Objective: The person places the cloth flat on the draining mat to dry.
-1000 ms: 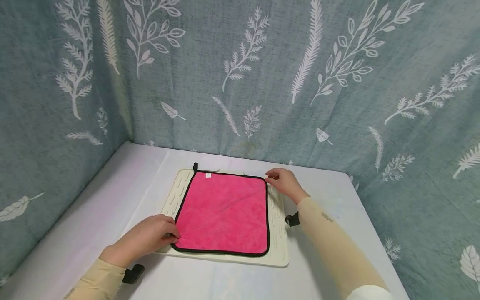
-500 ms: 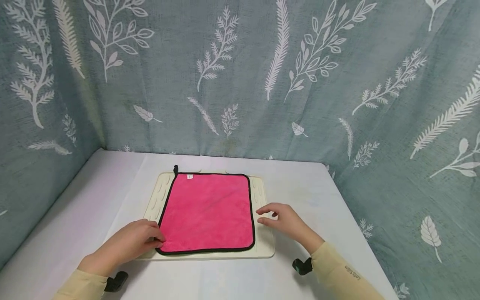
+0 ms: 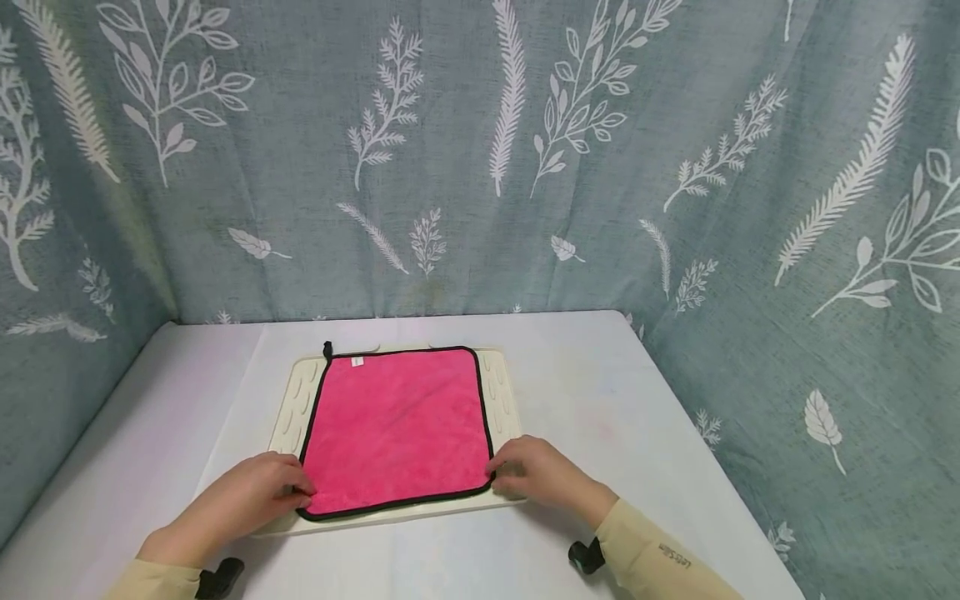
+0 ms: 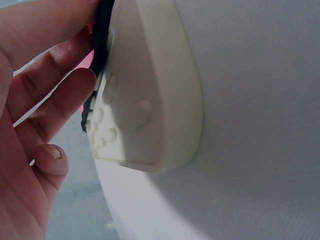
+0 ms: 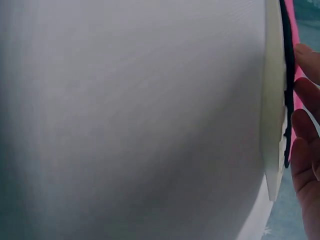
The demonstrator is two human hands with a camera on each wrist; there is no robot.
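Observation:
A square pink cloth (image 3: 397, 425) with a black edging, a small white label and a black hanging loop (image 3: 327, 350) lies spread flat. Under it is a cream board (image 3: 504, 387) with raised ovals along its sides. My left hand (image 3: 243, 504) pinches the cloth's near left corner. In the left wrist view, its thumb lies over the black edging (image 4: 102, 37), and part of the grip is out of frame. At the near right corner, my right hand (image 3: 542, 477) pinches the edge between thumb and fingers. The right wrist view shows those fingers (image 5: 302, 125) against the cloth's edge.
A white-covered table (image 3: 577, 375) carries the board. Grey-green curtains (image 3: 465, 292) with white leaf prints stand behind it and along both sides. Black wrist devices (image 3: 585, 557) show below both hands.
My right hand has left the cloth's far right corner, come towards me along the right side, and taken hold of the near right corner. My left hand stays at its corner. The head view turned right.

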